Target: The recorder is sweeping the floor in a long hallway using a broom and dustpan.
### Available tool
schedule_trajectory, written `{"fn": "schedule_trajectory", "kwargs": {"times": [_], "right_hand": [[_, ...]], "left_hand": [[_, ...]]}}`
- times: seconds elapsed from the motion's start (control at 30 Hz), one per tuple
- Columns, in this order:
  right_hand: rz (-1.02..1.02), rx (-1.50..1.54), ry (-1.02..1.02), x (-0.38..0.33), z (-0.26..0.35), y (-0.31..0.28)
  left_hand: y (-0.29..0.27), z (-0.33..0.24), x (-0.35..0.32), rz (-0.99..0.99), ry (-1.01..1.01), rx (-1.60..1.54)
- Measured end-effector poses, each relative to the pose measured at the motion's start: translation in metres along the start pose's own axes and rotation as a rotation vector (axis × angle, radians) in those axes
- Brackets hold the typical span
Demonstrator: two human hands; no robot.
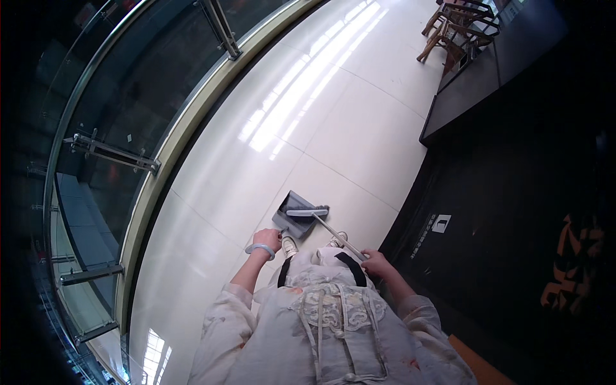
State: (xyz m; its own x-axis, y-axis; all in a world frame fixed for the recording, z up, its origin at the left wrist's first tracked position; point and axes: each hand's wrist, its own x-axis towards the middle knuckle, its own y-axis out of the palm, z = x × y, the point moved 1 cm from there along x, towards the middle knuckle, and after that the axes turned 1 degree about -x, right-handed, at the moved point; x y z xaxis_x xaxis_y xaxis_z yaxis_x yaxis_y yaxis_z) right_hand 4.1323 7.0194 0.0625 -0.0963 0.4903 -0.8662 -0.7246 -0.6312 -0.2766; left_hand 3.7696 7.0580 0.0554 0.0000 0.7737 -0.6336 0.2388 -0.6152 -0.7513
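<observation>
A grey dustpan [283, 216] is just ahead of my feet, and my left hand [267, 240] is closed at its handle end. Most of that handle is hidden by my fist. The broom [333, 233] slants from my right hand [376, 264] down toward the pan. My right fingers wrap round its pale stick. The light-backed broom head, with dark bristles, lies across the dustpan and reaches past its right side. A pale bangle circles my left wrist.
Glossy pale floor tiles [333, 125] stretch ahead, with bright reflections. A curved glass railing [122, 154] with metal brackets runs along the left, above a low ledge. A dark wall [487, 212] stands on the right. Wooden chairs [455, 29] are at the far right.
</observation>
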Motion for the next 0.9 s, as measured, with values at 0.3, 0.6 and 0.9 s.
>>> {"fn": "schedule_trajectory", "kwargs": {"times": [0.3,0.6,0.9], "right_hand": [[-0.235,0.338,0.089,0.030,0.044,0.019],[-0.068,0.189,0.095,0.010,0.098,0.098],[-0.097,0.707,0.211,-0.021,0.051,0.065]], "left_hand": [[-0.014,0.024,-0.010,0.013,0.087,-0.052],[-0.010,0.033,0.002,0.014,0.138,-0.113],[-0.018,0.032,0.017,-0.013,0.150,-0.100]]}}
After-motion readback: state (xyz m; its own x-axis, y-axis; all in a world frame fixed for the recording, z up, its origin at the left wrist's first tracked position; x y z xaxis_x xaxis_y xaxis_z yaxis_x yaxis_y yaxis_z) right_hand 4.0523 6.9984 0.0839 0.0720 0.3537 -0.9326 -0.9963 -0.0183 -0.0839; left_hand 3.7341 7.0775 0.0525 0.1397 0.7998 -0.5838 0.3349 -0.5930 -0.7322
